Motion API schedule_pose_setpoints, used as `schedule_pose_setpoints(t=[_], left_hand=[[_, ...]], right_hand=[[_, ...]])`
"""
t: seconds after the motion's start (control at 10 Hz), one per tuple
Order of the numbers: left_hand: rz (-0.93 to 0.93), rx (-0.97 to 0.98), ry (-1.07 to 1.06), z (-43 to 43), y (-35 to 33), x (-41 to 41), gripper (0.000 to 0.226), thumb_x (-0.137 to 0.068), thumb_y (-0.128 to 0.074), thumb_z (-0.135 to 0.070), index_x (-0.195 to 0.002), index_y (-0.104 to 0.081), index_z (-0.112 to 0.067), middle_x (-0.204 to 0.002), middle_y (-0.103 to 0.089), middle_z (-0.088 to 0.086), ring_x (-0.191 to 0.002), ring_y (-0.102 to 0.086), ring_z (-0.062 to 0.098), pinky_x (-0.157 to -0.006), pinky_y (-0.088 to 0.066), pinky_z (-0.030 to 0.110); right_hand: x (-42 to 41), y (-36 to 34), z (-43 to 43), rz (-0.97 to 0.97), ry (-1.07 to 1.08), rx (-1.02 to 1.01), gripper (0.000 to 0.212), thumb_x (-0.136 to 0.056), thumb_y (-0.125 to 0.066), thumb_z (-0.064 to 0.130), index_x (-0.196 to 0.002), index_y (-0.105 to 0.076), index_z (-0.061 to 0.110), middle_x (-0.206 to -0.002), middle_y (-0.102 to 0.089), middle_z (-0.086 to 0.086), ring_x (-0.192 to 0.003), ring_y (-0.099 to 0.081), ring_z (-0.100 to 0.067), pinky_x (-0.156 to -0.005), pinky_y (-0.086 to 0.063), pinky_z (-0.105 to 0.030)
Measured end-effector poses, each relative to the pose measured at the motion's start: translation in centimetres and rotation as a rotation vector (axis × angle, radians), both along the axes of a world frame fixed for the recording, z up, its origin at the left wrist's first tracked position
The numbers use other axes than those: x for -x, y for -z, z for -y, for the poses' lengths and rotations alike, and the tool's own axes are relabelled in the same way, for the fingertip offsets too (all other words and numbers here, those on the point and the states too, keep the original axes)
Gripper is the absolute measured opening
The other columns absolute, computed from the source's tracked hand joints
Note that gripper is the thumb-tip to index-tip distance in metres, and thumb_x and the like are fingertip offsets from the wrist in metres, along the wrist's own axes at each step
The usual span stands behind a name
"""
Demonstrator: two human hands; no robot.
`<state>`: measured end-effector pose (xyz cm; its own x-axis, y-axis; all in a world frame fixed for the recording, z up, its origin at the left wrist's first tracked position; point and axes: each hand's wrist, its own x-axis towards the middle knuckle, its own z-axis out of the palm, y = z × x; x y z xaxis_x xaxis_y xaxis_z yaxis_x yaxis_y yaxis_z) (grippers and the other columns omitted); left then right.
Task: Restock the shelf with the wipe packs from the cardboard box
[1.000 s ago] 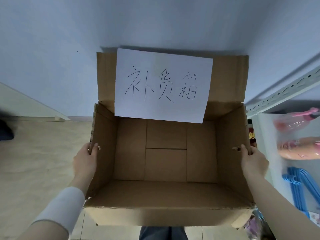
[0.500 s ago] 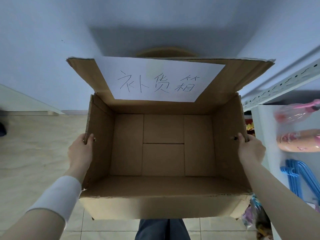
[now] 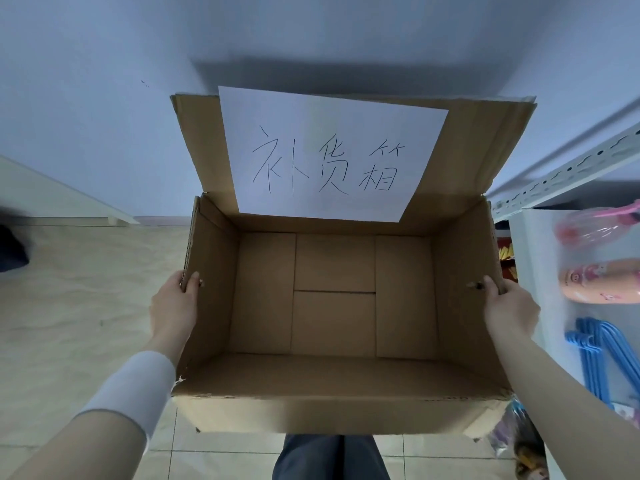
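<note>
An open cardboard box fills the middle of the head view, held up above the floor. Nothing lies inside it; only its bare bottom flaps show. A white paper sheet with handwritten characters is stuck on the raised far flap. My left hand grips the top edge of the box's left wall, thumb inside. My right hand grips the top edge of the right wall the same way. No wipe packs are in view.
A white metal shelf stands at the right, holding pink bottles and blue hangers. Bagged goods lie low by the shelf. Beige tiled floor spreads to the left; a pale wall is ahead.
The far flap with the paper tipped forward over the box half a second ago and now stands upright again. Both hands keep their grip on the side walls.
</note>
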<state>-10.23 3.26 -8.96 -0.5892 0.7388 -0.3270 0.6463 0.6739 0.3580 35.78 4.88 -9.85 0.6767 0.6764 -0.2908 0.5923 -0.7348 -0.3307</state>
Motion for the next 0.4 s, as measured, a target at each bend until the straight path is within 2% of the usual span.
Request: schedule_pose_setpoints(t=[0.1, 0.2, 0.3, 0.4], left_hand=[[0.015, 0.021, -0.022, 0.0, 0.0, 0.0, 0.028, -0.096, -0.043, -0.030, -0.098, -0.058, -0.007, -0.101, -0.064, 0.025, -0.097, -0.055, 0.044, -0.075, -0.039, 0.041], [0.104, 0.056, -0.029, 0.0, -0.9, -0.4, 0.040, -0.094, -0.050, -0.030, -0.126, -0.045, -0.006, -0.123, -0.058, 0.021, -0.114, -0.051, 0.042, -0.089, -0.040, 0.043], [-0.097, 0.016, 0.143, 0.5, -2.7, -1.8, 0.069, -0.091, -0.055, -0.030, -0.145, -0.019, -0.005, -0.150, -0.026, 0.022, -0.141, -0.021, 0.036, -0.115, -0.019, 0.045], [-0.247, -0.047, 0.459, 0.0, -4.6, -5.2, 0.067, -0.094, -0.047, -0.032, -0.148, -0.015, -0.010, -0.156, -0.009, 0.018, -0.146, 0.000, 0.030, -0.118, -0.001, 0.041]], right_hand=[[-0.1, 0.0, 0.0, 0.007, -0.001, 0.011, 0.036, -0.096, -0.045, 0.036, -0.103, -0.066, 0.008, -0.077, -0.058, -0.005, -0.066, -0.054, -0.022, -0.059, -0.042, -0.027], [0.9, -1.5, -0.2, 0.021, -0.048, 0.093, 0.043, -0.095, -0.046, 0.037, -0.125, -0.053, 0.007, -0.109, -0.063, -0.016, -0.087, -0.060, -0.028, -0.070, -0.050, -0.036], [2.6, -3.6, -0.3, 0.156, -0.260, 0.077, 0.066, -0.093, -0.051, 0.034, -0.143, -0.026, 0.000, -0.150, -0.030, -0.022, -0.139, -0.026, -0.038, -0.112, -0.028, -0.049], [6.5, -6.1, -0.7, 0.175, -0.518, 0.018, 0.067, -0.095, -0.044, 0.033, -0.147, -0.018, 0.001, -0.156, -0.014, -0.020, -0.145, -0.007, -0.035, -0.119, -0.008, -0.046]])
